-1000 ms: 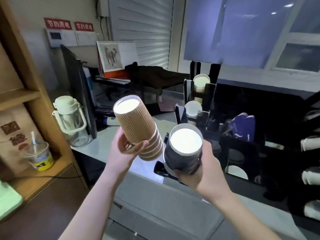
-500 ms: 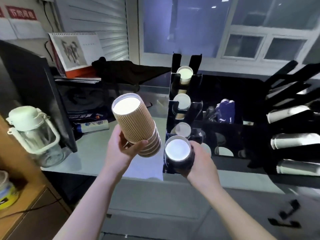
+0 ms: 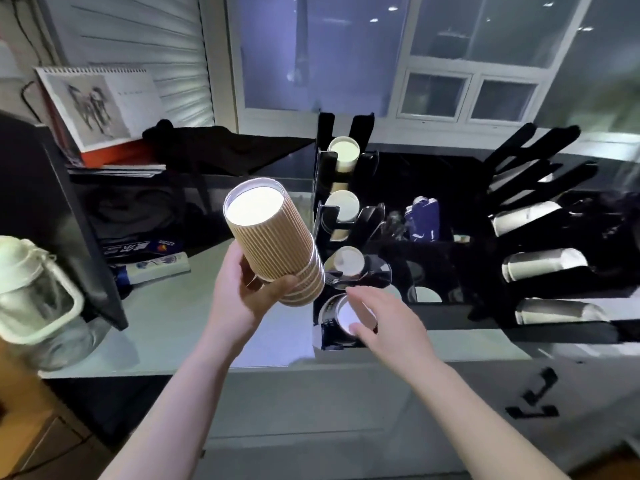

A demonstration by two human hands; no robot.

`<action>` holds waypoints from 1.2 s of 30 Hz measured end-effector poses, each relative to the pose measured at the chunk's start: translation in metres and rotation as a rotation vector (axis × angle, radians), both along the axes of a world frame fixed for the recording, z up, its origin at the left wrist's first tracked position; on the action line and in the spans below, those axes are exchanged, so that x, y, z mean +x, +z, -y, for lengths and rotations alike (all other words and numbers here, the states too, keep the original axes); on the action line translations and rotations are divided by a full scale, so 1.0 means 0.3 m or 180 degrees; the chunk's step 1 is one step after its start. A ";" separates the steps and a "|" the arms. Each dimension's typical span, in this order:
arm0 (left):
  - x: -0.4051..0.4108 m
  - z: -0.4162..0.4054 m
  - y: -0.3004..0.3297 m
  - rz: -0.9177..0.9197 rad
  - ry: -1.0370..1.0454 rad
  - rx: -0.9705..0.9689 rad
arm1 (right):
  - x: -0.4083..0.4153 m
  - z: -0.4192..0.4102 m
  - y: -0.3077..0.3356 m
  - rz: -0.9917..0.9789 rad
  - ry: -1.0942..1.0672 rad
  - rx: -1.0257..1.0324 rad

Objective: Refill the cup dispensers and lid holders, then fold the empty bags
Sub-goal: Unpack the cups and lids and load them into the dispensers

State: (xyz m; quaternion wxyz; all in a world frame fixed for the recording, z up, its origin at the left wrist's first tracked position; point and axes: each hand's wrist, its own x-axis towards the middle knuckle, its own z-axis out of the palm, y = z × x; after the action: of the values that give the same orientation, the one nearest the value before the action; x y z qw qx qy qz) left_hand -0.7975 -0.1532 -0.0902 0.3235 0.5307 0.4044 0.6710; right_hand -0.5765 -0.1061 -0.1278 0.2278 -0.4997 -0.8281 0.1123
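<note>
My left hand [image 3: 242, 299] grips a stack of brown ribbed paper cups [image 3: 277, 244], tilted with the bottom toward me. A stack of dark cups [image 3: 334, 315] sits in the nearest slot of the black stepped cup dispenser [image 3: 327, 161]. My right hand [image 3: 384, 320] hovers just over that stack with fingers spread, holding nothing. Paler cups fill the dispenser's higher slots, such as the top cup [image 3: 343, 154]. To the right, a black slanted rack [image 3: 540, 285] holds sleeves of white lids or cups lying on their sides.
A glass jug with a pale lid [image 3: 31, 299] stands at the left of the grey counter [image 3: 180, 327]. A dark monitor [image 3: 59, 209], a desk calendar [image 3: 100, 105] and blue packets [image 3: 422, 220] sit behind. A window lies beyond.
My right hand has let go of the dark cup stack, which now rests in the front dispenser slot, and its fingers have opened. The brown stack stays in my left hand. My view has shifted right.
</note>
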 end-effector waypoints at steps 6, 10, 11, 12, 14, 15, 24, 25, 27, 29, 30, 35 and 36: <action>0.008 -0.047 0.022 -0.0089 -0.0138 0.0180 | 0.002 0.007 0.022 -0.0384 -0.0095 0.0399; 0.043 -0.123 0.049 -0.0272 -0.0401 0.0171 | 0.038 0.001 0.111 -0.1315 -0.0170 0.1035; 0.057 -0.147 0.057 -0.0346 -0.0470 0.0137 | 0.047 -0.010 0.140 -0.1460 -0.0180 0.1063; 0.072 -0.170 0.064 -0.0434 -0.0526 0.0096 | 0.055 -0.024 0.169 -0.1575 -0.0178 0.1032; 0.108 -0.212 0.072 -0.0686 -0.0547 0.0024 | 0.067 -0.054 0.216 -0.1709 -0.0123 0.0848; 0.125 -0.230 0.075 -0.0861 -0.0498 -0.0002 | 0.070 -0.070 0.234 -0.1759 -0.0075 0.0740; 0.170 -0.341 0.011 -0.1676 -0.0263 -0.0291 | 0.048 -0.193 0.294 -0.2268 0.0609 -0.0314; 0.173 -0.345 0.001 -0.1680 -0.0239 -0.0349 | 0.045 -0.206 0.291 -0.2175 0.0607 -0.0325; 0.178 -0.354 -0.008 -0.1646 -0.0256 -0.0440 | 0.043 -0.223 0.290 -0.2125 0.0595 -0.0338; 0.178 -0.364 -0.009 -0.1680 -0.0307 -0.0520 | 0.041 -0.234 0.293 -0.2103 0.0563 -0.0275; 0.178 -0.367 -0.009 -0.1704 -0.0350 -0.0571 | 0.039 -0.236 0.294 -0.2074 0.0532 -0.0215; 0.174 -0.374 -0.013 -0.1751 -0.0542 -0.0739 | 0.026 -0.257 0.259 -0.1872 0.0293 -0.0186; 0.169 -0.374 -0.015 -0.1782 -0.0543 -0.0762 | 0.027 -0.264 0.244 -0.1833 0.0232 -0.0258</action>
State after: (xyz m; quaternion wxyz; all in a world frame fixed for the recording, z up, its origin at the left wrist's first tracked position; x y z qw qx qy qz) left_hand -0.7467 -0.0410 -0.0948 0.3148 0.6849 0.5079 0.4169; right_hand -0.5683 -0.0268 -0.0545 0.4290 -0.4259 -0.7417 0.2906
